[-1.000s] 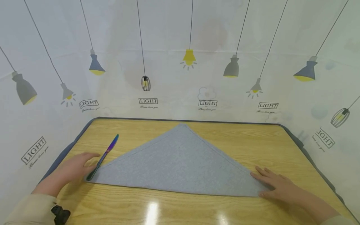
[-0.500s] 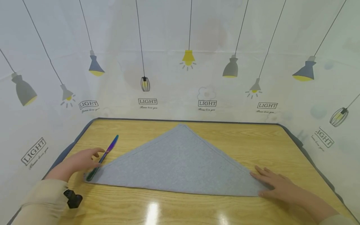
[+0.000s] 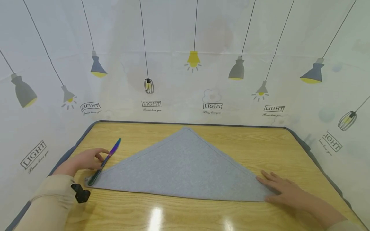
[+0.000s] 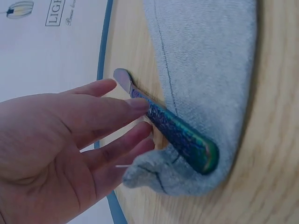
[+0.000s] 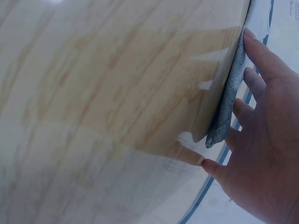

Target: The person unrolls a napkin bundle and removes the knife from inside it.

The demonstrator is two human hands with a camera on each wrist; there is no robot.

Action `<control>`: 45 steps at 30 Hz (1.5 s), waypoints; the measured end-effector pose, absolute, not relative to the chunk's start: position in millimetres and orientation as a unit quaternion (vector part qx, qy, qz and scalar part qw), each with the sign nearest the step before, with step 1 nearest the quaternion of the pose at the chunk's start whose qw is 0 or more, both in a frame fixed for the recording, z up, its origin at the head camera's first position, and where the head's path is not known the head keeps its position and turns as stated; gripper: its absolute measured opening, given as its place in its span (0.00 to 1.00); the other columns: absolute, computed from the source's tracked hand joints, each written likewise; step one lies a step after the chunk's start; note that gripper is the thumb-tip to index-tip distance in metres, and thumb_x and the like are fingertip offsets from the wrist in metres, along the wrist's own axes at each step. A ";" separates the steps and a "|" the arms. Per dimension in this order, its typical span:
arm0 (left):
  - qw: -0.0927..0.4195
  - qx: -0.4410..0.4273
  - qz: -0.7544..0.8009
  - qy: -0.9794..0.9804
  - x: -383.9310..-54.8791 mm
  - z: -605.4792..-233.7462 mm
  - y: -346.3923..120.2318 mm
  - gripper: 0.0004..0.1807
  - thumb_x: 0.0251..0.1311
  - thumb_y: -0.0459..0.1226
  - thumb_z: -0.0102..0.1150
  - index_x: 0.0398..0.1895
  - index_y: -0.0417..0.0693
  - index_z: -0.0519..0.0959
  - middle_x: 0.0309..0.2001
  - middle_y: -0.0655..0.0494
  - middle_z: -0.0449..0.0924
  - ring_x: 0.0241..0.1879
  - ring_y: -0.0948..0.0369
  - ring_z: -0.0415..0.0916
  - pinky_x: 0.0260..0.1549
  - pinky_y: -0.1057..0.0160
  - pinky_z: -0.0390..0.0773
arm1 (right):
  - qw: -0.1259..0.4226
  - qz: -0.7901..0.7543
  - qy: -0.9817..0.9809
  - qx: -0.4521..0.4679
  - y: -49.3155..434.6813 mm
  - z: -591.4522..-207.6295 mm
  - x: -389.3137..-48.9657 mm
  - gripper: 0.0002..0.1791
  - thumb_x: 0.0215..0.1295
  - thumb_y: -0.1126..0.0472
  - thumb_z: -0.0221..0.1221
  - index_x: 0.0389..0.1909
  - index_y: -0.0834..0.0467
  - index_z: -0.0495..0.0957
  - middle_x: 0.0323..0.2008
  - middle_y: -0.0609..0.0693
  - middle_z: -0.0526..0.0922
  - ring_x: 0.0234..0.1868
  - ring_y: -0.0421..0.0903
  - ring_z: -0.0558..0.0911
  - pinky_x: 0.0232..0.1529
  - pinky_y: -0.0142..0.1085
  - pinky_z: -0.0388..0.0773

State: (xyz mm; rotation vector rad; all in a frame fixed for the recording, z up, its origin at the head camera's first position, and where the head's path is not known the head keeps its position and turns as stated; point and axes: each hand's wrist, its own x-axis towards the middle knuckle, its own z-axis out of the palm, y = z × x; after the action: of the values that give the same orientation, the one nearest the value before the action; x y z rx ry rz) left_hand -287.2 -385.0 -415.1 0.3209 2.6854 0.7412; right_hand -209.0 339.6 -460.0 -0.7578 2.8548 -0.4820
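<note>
A grey cloth (image 3: 179, 166), folded into a triangle, lies flat with its point toward the back. Across its left corner slants a table knife (image 3: 99, 172) with an iridescent blue-purple blade and a dark green handle end. My left hand (image 3: 86, 159) is right at the knife's left side, fingers loosely bent. In the left wrist view the thumb tip overlaps the patterned handle (image 4: 175, 130), and the cloth corner (image 4: 152, 175) curls up below the fingers. My right hand (image 3: 284, 191) rests spread at the cloth's right corner, fingertips along its edge.
The wooden table (image 3: 185, 216) has a dark blue edge band (image 3: 202, 124). White curtains printed with hanging lamps (image 3: 193, 59) enclose it at the back and both sides. A black strap device (image 3: 81, 193) sits on the left wrist, over a beige sleeve (image 3: 47, 203).
My left hand has moved forward and slightly right along the knife, its fingers bending more. The knife, the cloth and my right hand stay in place.
</note>
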 end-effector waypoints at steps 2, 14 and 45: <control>0.167 0.128 0.267 0.940 -288.7 -415.1 -387.0 0.36 0.47 0.24 0.67 0.62 0.26 0.65 0.43 0.35 0.77 0.37 0.52 0.78 0.33 0.56 0.80 | 0.081 -0.160 0.951 -0.251 339.2 -459.4 -209.1 0.38 0.61 0.38 0.60 0.71 0.46 0.66 0.71 0.64 0.58 0.68 0.73 0.55 0.53 0.77 0.50; 0.212 0.082 0.331 0.916 -296.2 -420.7 -391.3 0.41 0.42 0.22 0.72 0.63 0.29 0.65 0.48 0.32 0.71 0.44 0.46 0.73 0.34 0.57 0.79 | 0.078 -0.150 0.951 -0.260 340.7 -461.7 -210.7 0.38 0.61 0.39 0.60 0.71 0.45 0.65 0.70 0.64 0.59 0.67 0.74 0.56 0.52 0.77 0.53; 0.197 0.114 0.287 0.931 -290.4 -418.4 -374.0 0.37 0.42 0.19 0.63 0.63 0.30 0.69 0.44 0.39 0.70 0.38 0.50 0.67 0.26 0.60 0.70 | 0.099 -0.168 0.951 -0.241 342.2 -464.2 -212.6 0.40 0.61 0.37 0.59 0.72 0.45 0.64 0.73 0.63 0.55 0.69 0.73 0.53 0.53 0.77 0.48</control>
State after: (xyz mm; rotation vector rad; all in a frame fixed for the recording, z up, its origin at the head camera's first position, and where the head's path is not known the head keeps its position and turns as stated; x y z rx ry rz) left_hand -290.4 -374.0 -418.4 0.3188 2.6061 0.8027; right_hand -212.6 342.2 -464.2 -0.7137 2.8126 -0.4973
